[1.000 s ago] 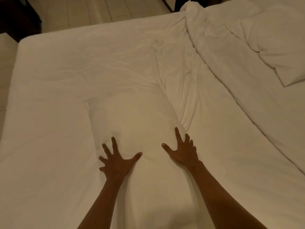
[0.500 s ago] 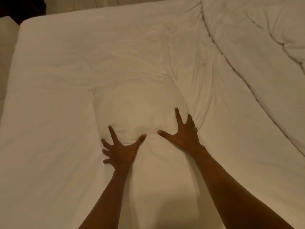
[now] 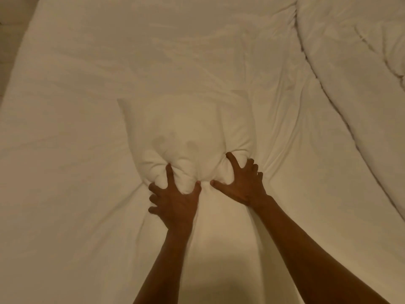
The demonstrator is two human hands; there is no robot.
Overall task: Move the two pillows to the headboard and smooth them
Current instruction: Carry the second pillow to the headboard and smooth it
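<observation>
A white pillow [image 3: 186, 128] lies lengthwise on the white bed sheet [image 3: 65, 110] in the middle of the view. My left hand [image 3: 175, 202] digs into its near part, with thumb and forefinger pinching a bulge of stuffing. My right hand [image 3: 243, 185] presses beside it, fingers bent into the pillow's right side. The pillow bunches up ahead of both hands. Its near end lies under my forearms. The second pillow cannot be told apart from the bedding at the upper right.
A crumpled white duvet [image 3: 350, 84] covers the right side of the bed, its edge running diagonally. The bed's left edge and a strip of floor [image 3: 11, 40] show at the upper left. The sheet beyond the pillow is wrinkled.
Both hands slid forward along the pillow and went from flat, spread fingers to fingers clenched into it. The pillow's far part has bunched up. The view has closed in on the bed.
</observation>
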